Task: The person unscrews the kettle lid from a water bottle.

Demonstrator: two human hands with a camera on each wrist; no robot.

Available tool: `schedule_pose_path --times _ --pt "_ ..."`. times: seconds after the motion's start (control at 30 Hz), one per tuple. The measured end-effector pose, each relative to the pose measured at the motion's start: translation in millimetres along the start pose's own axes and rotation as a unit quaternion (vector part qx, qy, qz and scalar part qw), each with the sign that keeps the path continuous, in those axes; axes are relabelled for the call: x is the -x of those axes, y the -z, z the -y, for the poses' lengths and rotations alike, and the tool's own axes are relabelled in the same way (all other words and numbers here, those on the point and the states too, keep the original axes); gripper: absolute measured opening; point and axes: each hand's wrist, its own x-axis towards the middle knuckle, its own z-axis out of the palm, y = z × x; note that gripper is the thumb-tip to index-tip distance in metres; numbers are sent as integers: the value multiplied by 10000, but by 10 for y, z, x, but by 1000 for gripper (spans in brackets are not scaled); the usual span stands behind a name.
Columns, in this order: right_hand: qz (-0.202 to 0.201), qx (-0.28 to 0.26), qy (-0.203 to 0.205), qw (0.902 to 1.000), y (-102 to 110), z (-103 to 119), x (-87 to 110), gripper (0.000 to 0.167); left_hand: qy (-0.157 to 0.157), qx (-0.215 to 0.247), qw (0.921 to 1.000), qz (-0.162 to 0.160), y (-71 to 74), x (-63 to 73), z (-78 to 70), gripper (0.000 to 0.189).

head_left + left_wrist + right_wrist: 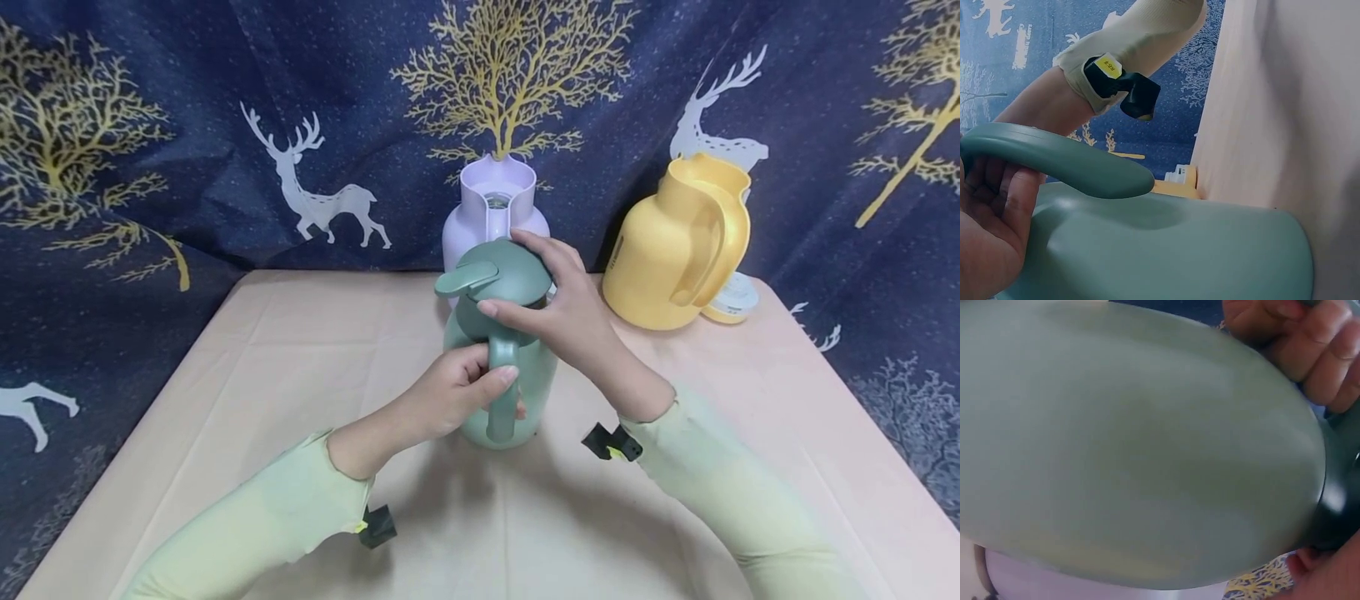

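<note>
A light green vacuum jug (536, 387) stands upright near the middle of the table. My left hand (442, 396) is wrapped around the jug's darker green handle (502, 421); the left wrist view shows the fingers curled under that handle (1079, 159). From the right, my right hand (573, 312) grips the dark green lid (513, 275) at the jug's mouth, thumb on the near side and fingers over the far edge. The lid's lever (467, 279) points left. In the right wrist view the jug's body (1147, 444) fills most of the picture.
Directly behind the green jug stands a lilac jug (457, 237) with its mouth uncovered, partly hidden. A yellow jug (652, 258), also uncovered, is at the back right, with a round yellow-edged lid (731, 298) beside it. A dark patterned cloth (405, 83) hangs behind the table (300, 367).
</note>
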Motion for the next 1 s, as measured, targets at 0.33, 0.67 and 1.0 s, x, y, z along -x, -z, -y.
schedule_pose_path --times 0.33,0.67,1.0 --pt "757 -87 674 9948 136 -171 -186 77 -30 26 10000 -27 2 -15 -4 84" --pt "2160 -599 1253 9665 287 -299 -431 85 -8 87 10000 0 5 6 21 82" --pt "2973 -1591 1551 9286 326 -363 -507 101 -38 80 10000 35 10 -11 34 85"
